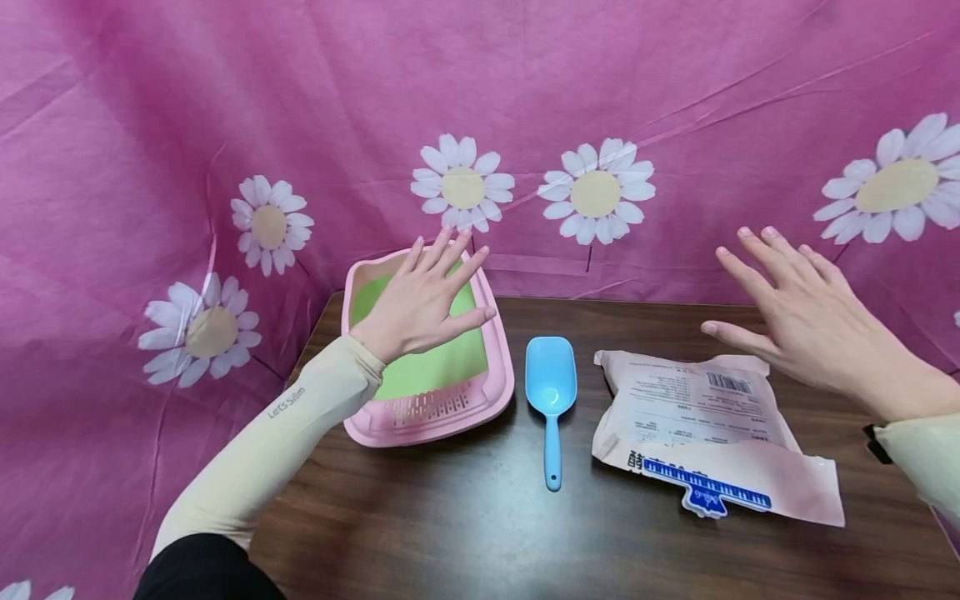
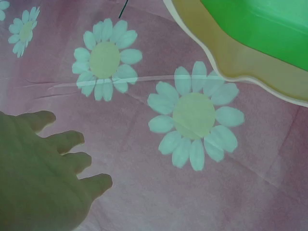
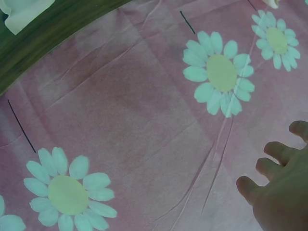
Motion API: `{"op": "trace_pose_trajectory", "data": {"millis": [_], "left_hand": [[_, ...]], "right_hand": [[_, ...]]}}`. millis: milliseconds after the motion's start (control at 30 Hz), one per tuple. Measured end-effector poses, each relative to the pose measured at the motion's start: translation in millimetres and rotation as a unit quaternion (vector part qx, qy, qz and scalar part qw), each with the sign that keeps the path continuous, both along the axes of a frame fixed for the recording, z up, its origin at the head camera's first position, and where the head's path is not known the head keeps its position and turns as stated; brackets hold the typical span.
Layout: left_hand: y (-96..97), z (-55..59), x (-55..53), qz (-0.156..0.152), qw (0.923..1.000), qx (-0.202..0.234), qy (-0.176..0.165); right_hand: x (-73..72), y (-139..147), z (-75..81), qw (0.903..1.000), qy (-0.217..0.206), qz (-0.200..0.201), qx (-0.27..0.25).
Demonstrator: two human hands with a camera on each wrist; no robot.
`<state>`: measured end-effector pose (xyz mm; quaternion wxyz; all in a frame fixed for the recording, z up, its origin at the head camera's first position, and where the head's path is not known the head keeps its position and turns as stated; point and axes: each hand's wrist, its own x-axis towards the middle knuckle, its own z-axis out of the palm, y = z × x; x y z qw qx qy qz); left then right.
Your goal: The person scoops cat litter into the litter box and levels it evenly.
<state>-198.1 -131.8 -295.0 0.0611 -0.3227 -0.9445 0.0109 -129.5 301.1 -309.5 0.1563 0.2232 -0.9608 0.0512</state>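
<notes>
My left hand hovers over a pink litter box with a green inside, its fingers straight and spread and nothing in them. To the right, my right hand is held up with fingers extended, above the far right corner of a pale pink bag that has printed text and a barcode. A blue clip with a ruler-like bar lies across the bag's folded near end. Between box and bag lies a light blue scoop, its handle toward me. Both wrist views show spread fingers in front of the flowered cloth.
A dark wooden table carries all these things. A pink cloth printed with white daisies hangs behind the table and along its left side. In the left wrist view, the litter box's wavy rim shows at upper right.
</notes>
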Motion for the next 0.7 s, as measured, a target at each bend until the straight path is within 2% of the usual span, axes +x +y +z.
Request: {"op": "trace_pose_trajectory", "data": {"millis": [700], "left_hand": [[1.7,0.3,0.4,-0.006,1.0,0.0,-0.004]], "right_hand": [[-1.4,2.5,1.5,0.9999,-0.009,-0.003,0.011]]}}
